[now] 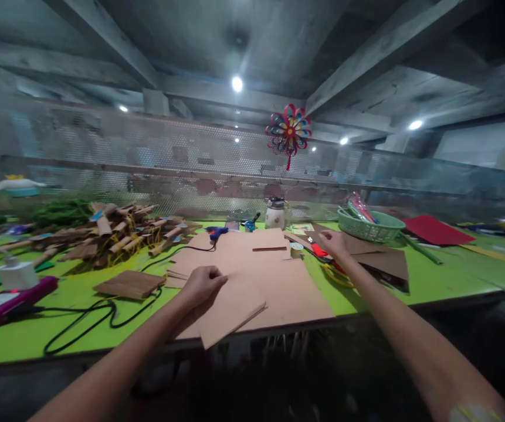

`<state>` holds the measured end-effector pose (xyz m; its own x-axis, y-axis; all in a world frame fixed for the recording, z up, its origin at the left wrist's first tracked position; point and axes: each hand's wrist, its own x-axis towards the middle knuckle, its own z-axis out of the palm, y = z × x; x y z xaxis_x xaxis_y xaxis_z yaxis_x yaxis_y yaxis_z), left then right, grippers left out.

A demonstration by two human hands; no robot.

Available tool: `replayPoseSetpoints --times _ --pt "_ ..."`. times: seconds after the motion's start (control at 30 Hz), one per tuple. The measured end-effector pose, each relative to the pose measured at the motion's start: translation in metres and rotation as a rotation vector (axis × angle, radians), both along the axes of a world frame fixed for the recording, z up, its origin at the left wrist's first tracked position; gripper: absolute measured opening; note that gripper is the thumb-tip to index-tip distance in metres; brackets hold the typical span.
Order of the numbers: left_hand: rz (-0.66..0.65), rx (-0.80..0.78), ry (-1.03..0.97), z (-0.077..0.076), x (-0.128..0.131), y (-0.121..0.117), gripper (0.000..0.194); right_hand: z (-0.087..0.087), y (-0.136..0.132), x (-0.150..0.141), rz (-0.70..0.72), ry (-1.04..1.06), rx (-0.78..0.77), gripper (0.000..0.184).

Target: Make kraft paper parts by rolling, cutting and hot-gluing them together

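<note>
My left hand (203, 287) is closed in a pinch on the upper edge of a cut piece of brown cardboard (230, 313), whose near corner sticks out past the table's front edge. Under it lies a large brown cardboard sheet (296, 287). My right hand (334, 241) reaches forward on the right, its fingers bent and slightly apart, just above a red-handled tool (319, 250); the tool's kind is not clear. Beside that hand are a roll of tape (297, 250) and a yellow loop (336, 275). A narrow cardboard strip (270, 240) rests on the sheet's far part.
A blue glue gun (217, 232) with a black cord lies at the back. On the left are a brown block (129, 284), a purple power strip (12, 302) and heaped cardboard pieces (120, 231). A white jar (275, 214), a green basket (370, 227) and red sheet (437, 229) stand farther off.
</note>
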<state>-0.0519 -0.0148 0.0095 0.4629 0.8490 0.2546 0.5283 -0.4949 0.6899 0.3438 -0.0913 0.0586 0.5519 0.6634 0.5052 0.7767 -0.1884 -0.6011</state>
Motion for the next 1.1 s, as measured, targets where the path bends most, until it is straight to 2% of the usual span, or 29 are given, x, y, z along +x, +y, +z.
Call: replayPoseSetpoints --times 0.13,0.17,0.23,0.3,0.37,0.43,0.53,0.6,0.7,0.73,0.83,0.87,0.93,1.0,1.1 --pt "-0.073 0.109 -0.030 0.015 0.007 -0.007 0.027 -0.013 -0.013 -0.080 0.401 -0.021 -0.036 0.030" --pt "-0.089 0.143 -0.033 0.020 0.010 -0.009 0.027 -0.015 -0.016 -0.100 0.591 -0.005 -0.058 0.032" --pt "-0.116 0.204 -0.038 0.030 0.015 -0.012 0.026 -0.020 -0.020 -0.133 0.805 0.120 -0.124 0.037" --pt "-0.125 0.250 -0.058 0.038 0.021 -0.013 0.025 -0.025 -0.019 -0.155 0.902 0.349 -0.218 0.036" --pt "-0.127 0.250 -0.092 0.044 0.025 -0.011 0.025 -0.032 -0.016 -0.164 0.907 0.572 -0.237 0.034" --pt "-0.167 0.171 -0.119 0.047 0.029 -0.007 0.027 -0.039 -0.013 -0.167 0.889 0.726 -0.192 0.032" --pt "-0.282 -0.043 -0.106 0.046 0.031 0.001 0.032 -0.046 -0.012 -0.164 0.908 0.771 -0.152 0.031" --pt "-0.317 -0.168 -0.099 0.044 0.030 0.005 0.034 -0.044 -0.011 -0.159 0.909 0.631 -0.167 0.035" --pt "-0.227 -0.241 -0.238 0.041 0.022 0.017 0.035 -0.033 -0.002 -0.144 0.819 0.195 -0.217 0.041" --pt "-0.157 -0.224 -0.344 0.041 0.018 0.023 0.037 -0.028 0.002 -0.138 0.777 0.057 -0.241 0.040" --pt "0.133 -0.072 -0.714 0.038 0.003 0.044 0.040 -0.019 0.013 -0.120 0.720 -0.160 -0.334 0.035" --pt "0.225 -0.036 -0.784 0.036 -0.001 0.052 0.040 -0.018 0.016 -0.116 0.705 -0.249 -0.397 0.035" --pt "0.321 -0.025 -0.871 0.031 -0.007 0.063 0.039 -0.018 0.022 -0.110 0.680 -0.432 -0.560 0.038" --pt "0.349 -0.037 -0.895 0.025 -0.008 0.068 0.038 -0.018 0.028 -0.108 0.686 -0.482 -0.678 0.043" --pt "0.377 -0.033 -0.872 0.020 -0.004 0.069 0.038 -0.017 0.038 -0.110 0.724 -0.417 -0.753 0.042"
